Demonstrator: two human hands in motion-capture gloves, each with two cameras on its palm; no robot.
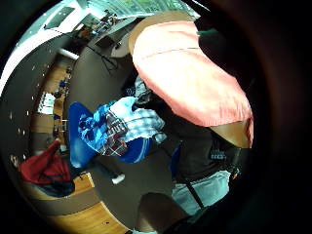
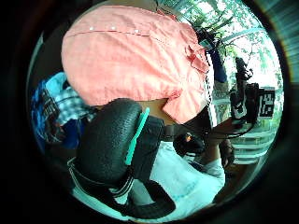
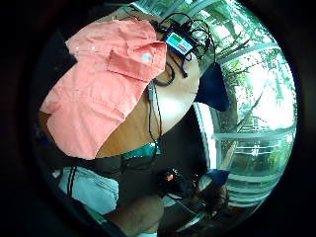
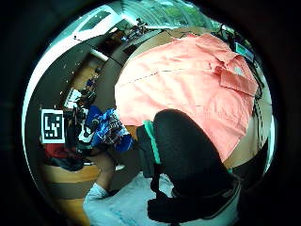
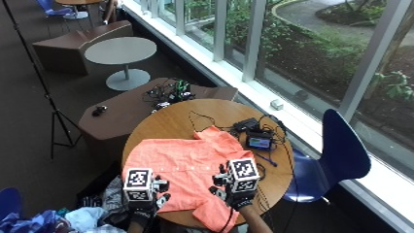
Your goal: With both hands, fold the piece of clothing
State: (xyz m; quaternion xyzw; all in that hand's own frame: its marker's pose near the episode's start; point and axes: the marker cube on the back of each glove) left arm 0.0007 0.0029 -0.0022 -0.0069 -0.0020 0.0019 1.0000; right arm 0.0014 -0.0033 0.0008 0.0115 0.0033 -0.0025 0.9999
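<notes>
Round wooden table (image 5: 175,119), salmon shirt (image 5: 187,170), windows (image 5: 310,43)

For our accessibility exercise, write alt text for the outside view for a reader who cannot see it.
A salmon-pink shirt lies spread on a round wooden table, with a person's gloved left hand and right hand over its near edge. A small screen device and cables sit beyond the shirt.

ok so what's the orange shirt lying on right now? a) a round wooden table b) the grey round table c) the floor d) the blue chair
A: in the outside view the orange shirt is spread flat on the round wooden table, with the blue chair standing beside that table.
</notes>
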